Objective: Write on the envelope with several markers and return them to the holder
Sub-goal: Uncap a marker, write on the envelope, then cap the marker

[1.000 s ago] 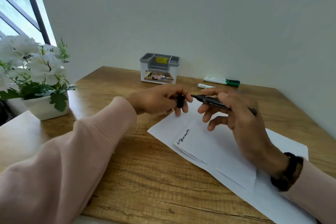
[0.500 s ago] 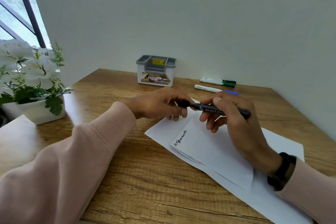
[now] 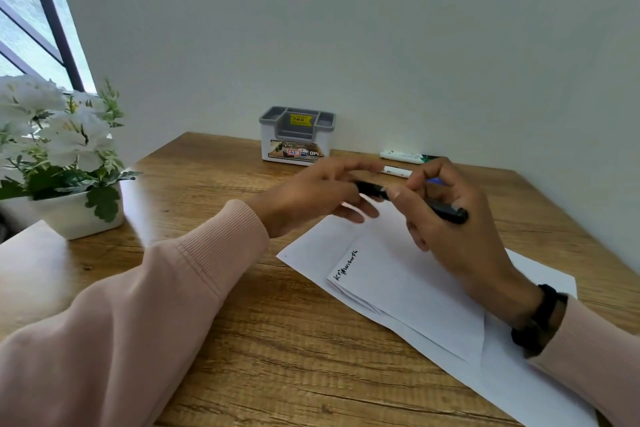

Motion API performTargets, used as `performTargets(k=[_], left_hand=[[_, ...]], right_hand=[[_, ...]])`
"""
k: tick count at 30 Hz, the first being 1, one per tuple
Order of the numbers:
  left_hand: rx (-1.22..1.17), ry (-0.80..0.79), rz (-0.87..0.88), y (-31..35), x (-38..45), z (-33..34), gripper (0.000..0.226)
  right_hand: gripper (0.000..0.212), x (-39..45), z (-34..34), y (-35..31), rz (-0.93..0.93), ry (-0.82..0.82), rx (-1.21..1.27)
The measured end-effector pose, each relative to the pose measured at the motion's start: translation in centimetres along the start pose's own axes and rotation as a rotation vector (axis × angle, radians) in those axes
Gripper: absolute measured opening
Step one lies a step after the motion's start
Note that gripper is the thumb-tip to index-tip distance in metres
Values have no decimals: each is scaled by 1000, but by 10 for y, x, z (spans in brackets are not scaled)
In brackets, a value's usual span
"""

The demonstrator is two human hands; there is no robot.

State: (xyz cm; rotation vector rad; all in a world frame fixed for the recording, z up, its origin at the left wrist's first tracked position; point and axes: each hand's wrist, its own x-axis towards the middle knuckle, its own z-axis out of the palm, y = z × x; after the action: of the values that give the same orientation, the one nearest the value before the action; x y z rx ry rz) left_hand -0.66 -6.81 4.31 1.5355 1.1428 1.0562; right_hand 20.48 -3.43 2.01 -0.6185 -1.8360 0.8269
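Two arms in long pale pink sleeves of soft knit. Left sleeve (image 3: pixel 145 291) loose and wide, creased along the forearm, ending in a ribbed cuff (image 3: pixel 225 243) of fine vertical ridges, snug at the wrist. Right sleeve (image 3: pixel 602 354) of the same pink cloth, seen only near the lower right corner, its ribbing faint. Just beyond it on the right wrist, a black band (image 3: pixel 540 319), matte and fairly broad; its face hidden. Left hand (image 3: pixel 311 194) and right hand (image 3: pixel 457 229) bare, without rings or gloves.
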Motion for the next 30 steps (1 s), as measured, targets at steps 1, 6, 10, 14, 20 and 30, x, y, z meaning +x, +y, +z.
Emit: performTargets(k=[1, 6, 10, 14, 20, 30], left_hand=[[-147, 5, 7, 1, 0, -1, 47], [-360, 42, 87, 3, 0, -5, 37], [-219, 157, 171, 3, 0, 2, 36], [-69, 297, 283, 0, 1, 20, 33], [490, 332, 692, -4, -5, 41, 24], [688, 395, 764, -6, -6, 45, 25]], right_hand=[[21, 3, -2, 0, 12, 18, 66], [26, 19, -23, -6, 217, 5, 427], [4, 29, -40, 2, 67, -62, -172], [36, 21, -27, -1, -128, -79, -425], [101, 10, -18, -4, -5, -230, -471], [66, 11, -9, -5, 66, -162, -570]])
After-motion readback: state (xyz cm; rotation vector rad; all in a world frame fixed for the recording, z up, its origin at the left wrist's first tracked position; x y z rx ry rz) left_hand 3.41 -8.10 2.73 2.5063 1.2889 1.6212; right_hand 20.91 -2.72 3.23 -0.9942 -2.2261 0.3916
